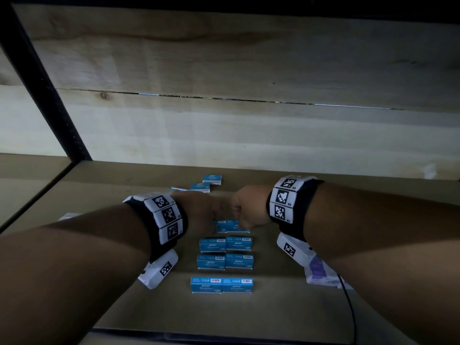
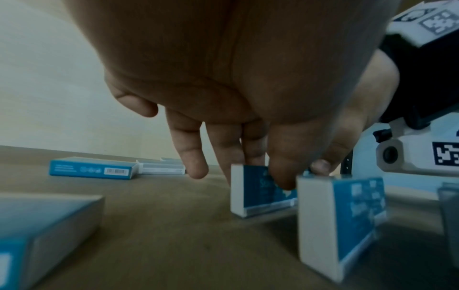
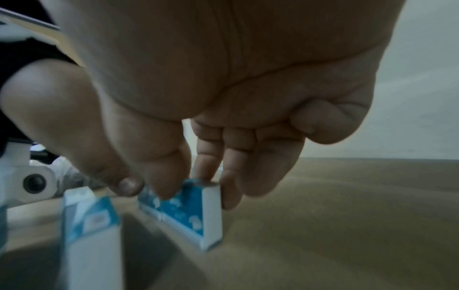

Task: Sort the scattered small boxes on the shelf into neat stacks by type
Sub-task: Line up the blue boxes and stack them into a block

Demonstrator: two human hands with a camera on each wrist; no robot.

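Note:
Blue staple boxes stand on edge in paired rows on the brown shelf (image 1: 273, 307): a front pair (image 1: 221, 285), a second pair (image 1: 225, 261) and a third pair (image 1: 226, 244). Behind them is a fourth row (image 1: 232, 226), where both hands meet. My left hand (image 1: 209, 215) pinches the left box (image 2: 258, 194) from above between thumb and fingers (image 2: 250, 157). My right hand (image 1: 240, 217) pinches the right box (image 3: 193, 213) the same way. Loose boxes (image 1: 212, 179) (image 1: 200, 187) lie flat farther back, also in the left wrist view as a flat box (image 2: 91, 169).
A wooden back wall (image 1: 249, 135) closes the shelf, and a black upright post (image 1: 49, 100) bounds it on the left. A white and purple packet (image 1: 321, 272) and a black cable (image 1: 349, 305) lie at the right. Another flat box (image 2: 37, 235) lies left of the rows.

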